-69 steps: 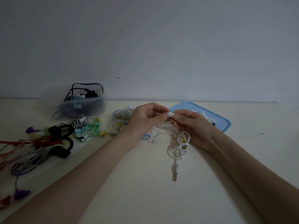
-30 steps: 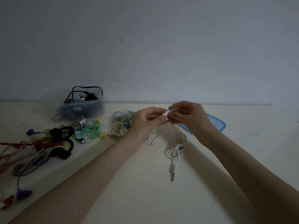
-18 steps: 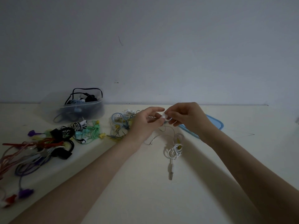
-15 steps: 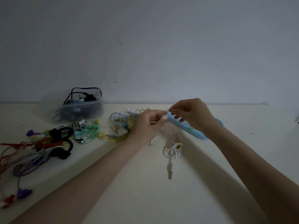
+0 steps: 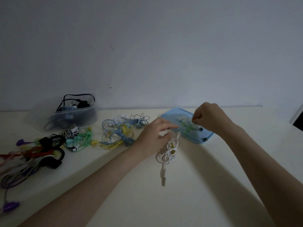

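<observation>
Left hand grips coiled white earphone cable, the bundle just below its fingers. Right hand curled above blue plastic lid; whether it pinches anything, cannot tell. Small ear tips lie on lid; coloured earphone tangles left of left hand probably remain to do.

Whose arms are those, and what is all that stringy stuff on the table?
Those arms belong to a person wearing a camera on their head, so you see what they see. The stringy stuff is earphones: colourful tangles lie on the table, and more sit in a clear tub. The left hand grips a white earphone set. The right hand, fingers curled, is over a blue lid; whether it pinches something tiny, I cannot tell.
</observation>
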The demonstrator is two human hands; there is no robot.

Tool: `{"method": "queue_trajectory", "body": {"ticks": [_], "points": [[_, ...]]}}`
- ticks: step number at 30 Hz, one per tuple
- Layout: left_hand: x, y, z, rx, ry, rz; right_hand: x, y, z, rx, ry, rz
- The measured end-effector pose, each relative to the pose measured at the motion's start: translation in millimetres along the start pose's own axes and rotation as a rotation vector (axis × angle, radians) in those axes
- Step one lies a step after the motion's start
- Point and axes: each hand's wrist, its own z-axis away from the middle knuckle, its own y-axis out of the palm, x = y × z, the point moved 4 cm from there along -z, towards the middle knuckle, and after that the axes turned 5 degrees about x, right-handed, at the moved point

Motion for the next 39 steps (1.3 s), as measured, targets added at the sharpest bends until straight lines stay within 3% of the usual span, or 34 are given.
{"method": "queue_trajectory", "body": {"ticks": [4,9,17,26,35,39], "points": [[5,-12,3,-0.153,0.067,-0.024,-4,4,2,-0.074,0.031,0.007],[16,-36,9,-0.312,0.021,-0.177,-8,7,2,-0.081,0.021,-0.076],[19,-25,11,-0.084,-0.129,-0.318,-8,12,3,-0.041,0.029,-0.079],[28,-31,9,-0.171,-0.228,-0.083,1,9,2,-0.11,-0.039,-0.083],[24,-27,10,-0.141,-0.133,-0.136,-1,7,3,-0.143,-0.064,-0.219],[20,-32,7,-0.339,-0.093,0.135,1,5,4,-0.182,-0.075,-0.335]]}}
